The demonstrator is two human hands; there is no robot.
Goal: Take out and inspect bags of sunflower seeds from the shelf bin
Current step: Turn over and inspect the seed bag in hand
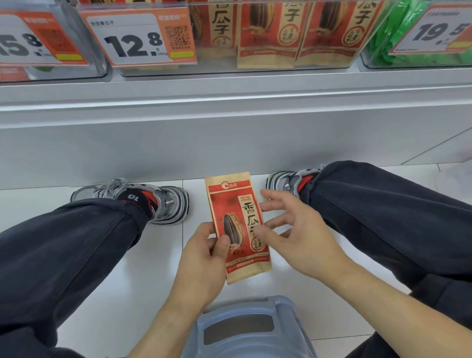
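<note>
Left of the seed bag (238,225), left hand (203,253) pinching its edge, thumb on the front. Bag upright between the knees, above the floor, below the shelf bin (232,6). Right of the bag, right hand (295,228) spread wide, fingertips touching its edge.

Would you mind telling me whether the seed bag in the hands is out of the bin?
Out: left hand holds the sunflower seed bag over the floor, below the shelf bin.

matt paper bag (239,224), glossy floor tiles (140,286)
</note>
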